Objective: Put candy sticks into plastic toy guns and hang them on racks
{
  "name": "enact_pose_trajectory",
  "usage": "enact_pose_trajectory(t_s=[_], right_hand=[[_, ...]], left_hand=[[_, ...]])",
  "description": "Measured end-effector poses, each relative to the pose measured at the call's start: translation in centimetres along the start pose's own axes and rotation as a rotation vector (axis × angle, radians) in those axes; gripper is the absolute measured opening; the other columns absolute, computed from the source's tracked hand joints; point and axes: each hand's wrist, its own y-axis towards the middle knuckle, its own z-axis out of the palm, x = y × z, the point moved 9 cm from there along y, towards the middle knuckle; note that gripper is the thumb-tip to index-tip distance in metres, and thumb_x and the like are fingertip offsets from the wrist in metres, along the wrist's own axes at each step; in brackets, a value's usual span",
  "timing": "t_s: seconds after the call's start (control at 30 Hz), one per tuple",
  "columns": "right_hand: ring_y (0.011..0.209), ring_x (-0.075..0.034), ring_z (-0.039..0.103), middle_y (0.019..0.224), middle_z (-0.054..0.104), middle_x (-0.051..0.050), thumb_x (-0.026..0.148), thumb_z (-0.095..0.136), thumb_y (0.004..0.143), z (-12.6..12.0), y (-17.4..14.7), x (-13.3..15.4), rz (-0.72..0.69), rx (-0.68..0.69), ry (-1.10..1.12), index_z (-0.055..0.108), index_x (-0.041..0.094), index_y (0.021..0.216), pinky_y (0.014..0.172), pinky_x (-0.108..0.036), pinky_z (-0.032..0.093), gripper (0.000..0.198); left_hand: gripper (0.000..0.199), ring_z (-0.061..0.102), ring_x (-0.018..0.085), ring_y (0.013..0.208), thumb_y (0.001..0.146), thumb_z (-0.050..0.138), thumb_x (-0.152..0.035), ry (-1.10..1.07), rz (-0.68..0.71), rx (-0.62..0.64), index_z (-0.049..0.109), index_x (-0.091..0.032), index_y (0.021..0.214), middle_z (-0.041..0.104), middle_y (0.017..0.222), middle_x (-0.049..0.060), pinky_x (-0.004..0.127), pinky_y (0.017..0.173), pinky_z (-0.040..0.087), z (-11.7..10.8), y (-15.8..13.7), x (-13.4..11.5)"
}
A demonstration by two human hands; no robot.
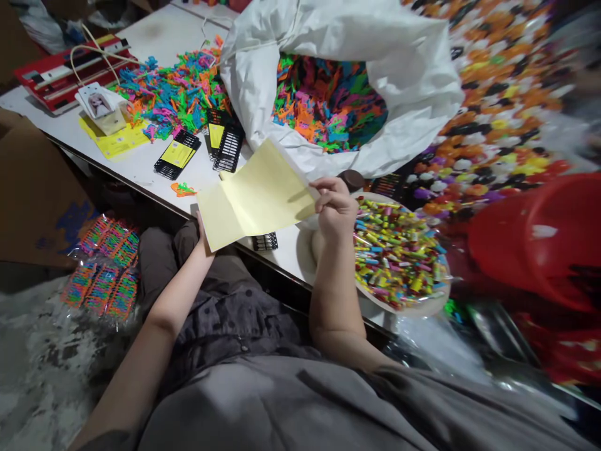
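A pale yellow sheet of paper [270, 188], creased across its left part, is held up over the table's front edge. My right hand [335, 203] pinches its right edge between thumb and fingers. At the sheet's lower left edge is my left hand [203, 233], gripping it, with most of the fingers hidden behind the paper. Beyond the sheet lie black plastic grids [228, 149] and another black grid stack with a yellow label [177, 154]. A small orange and green plastic piece [183, 189] rests near the table edge.
A white sack [413, 81] of colourful plastic pieces stands behind the sheet, beside a loose pile [181, 94]. On the right are a round tray [444, 297] of small colourful pieces and a red tub [507, 219]. Packed bundles [106, 269] lie low at left, near a cardboard box [37, 188].
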Motion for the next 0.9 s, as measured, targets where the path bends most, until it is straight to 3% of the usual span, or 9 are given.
enact_pose_trajectory(t_s=[0.1,0.2,0.27,0.4,0.53,0.6,0.7,0.77,0.9], right_hand=[[0.09,-0.018,0.059,0.089,0.064,-0.002,0.012,0.048,0.073,-1.4,-0.5,-1.1,0.032,-0.067,0.012,0.044,0.018,0.047,0.087,-0.04,0.047,0.028],[0.088,-0.018,0.059,0.086,0.065,-0.001,0.01,0.045,0.065,-1.9,-1.1,-1.7,0.068,-0.087,0.037,0.045,0.018,0.047,0.085,-0.039,0.047,0.02],[0.085,-0.018,0.058,0.083,0.064,-0.001,0.011,0.044,0.063,-2.5,-1.3,-2.0,0.083,-0.155,0.028,0.043,0.019,0.047,0.084,-0.039,0.048,0.018],[0.076,-0.017,0.056,0.075,0.059,-0.001,0.012,0.043,0.062,-4.5,-1.6,-3.0,0.086,-0.382,0.071,0.034,0.019,0.047,0.084,-0.039,0.047,0.019],[0.078,-0.016,0.057,0.079,0.059,-0.003,0.018,0.047,0.064,-5.3,-2.3,-5.9,0.252,-0.542,0.228,0.033,0.02,0.054,0.086,-0.038,0.047,0.018],[0.086,-0.017,0.059,0.087,0.06,-0.004,0.029,0.049,0.07,-3.8,-3.0,-7.3,0.414,-0.537,0.352,0.042,0.021,0.067,0.091,-0.04,0.047,0.011],[0.1,-0.022,0.061,0.095,0.062,-0.007,0.058,0.038,0.079,1.5,-5.1,-8.0,0.676,-0.332,0.492,0.049,0.022,0.086,0.092,-0.045,0.048,0.038],[0.104,-0.025,0.061,0.099,0.063,-0.009,0.066,0.042,0.074,5.7,-7.4,-7.8,0.851,-0.186,0.536,0.052,0.021,0.088,0.09,-0.046,0.05,0.048],[0.101,-0.026,0.062,0.104,0.065,-0.007,0.039,0.071,0.055,12.3,-12.3,-7.2,1.121,0.005,0.585,0.055,0.02,0.095,0.092,-0.043,0.051,0.048]], left_hand=[[0.08,0.061,0.027,0.108,0.09,0.006,-0.066,-0.213,-0.027,-0.007,0.055,-0.012,0.125,0.066,0.111,0.014,0.042,0.089,0.052,0.0,0.0,0.5],[0.051,0.062,0.026,0.108,0.091,0.035,-0.043,-0.303,-0.122,0.017,0.058,-0.008,0.119,0.069,0.104,0.013,0.041,0.097,0.048,0.6,-0.1,1.5],[0.038,0.063,0.026,0.107,0.08,0.049,-0.02,-0.281,-0.181,0.023,0.059,-0.005,0.114,0.07,0.1,0.013,0.04,0.103,0.044,0.8,-0.1,2.4],[0.038,0.061,0.028,0.111,0.065,0.059,-0.002,-0.197,-0.02,0.03,0.062,-0.006,0.102,0.071,0.099,0.012,0.043,0.108,0.039,0.8,0.1,2.2],[0.036,0.058,0.031,0.117,0.06,0.073,-0.008,-0.097,0.097,-0.007,0.064,-0.008,0.095,0.07,0.101,0.014,0.046,0.107,0.039,0.1,-0.8,2.6],[0.045,0.057,0.031,0.118,0.058,0.077,-0.014,-0.119,0.156,-0.042,0.063,-0.009,0.101,0.069,0.104,0.014,0.045,0.107,0.04,-0.8,-1.7,2.7],[0.055,0.058,0.03,0.117,0.056,0.08,-0.019,-0.178,0.229,-0.153,0.062,-0.011,0.108,0.068,0.109,0.015,0.044,0.106,0.041,-3.0,-3.5,2.7],[0.057,0.058,0.03,0.117,0.056,0.081,-0.02,-0.187,0.25,-0.223,0.061,-0.012,0.109,0.066,0.113,0.015,0.043,0.107,0.041,-4.6,-4.8,2.8],[0.057,0.055,0.028,0.121,0.06,0.079,-0.02,-0.186,0.276,-0.299,0.061,-0.014,0.113,0.063,0.121,0.015,0.041,0.108,0.04,-7.8,-7.8,2.9]])
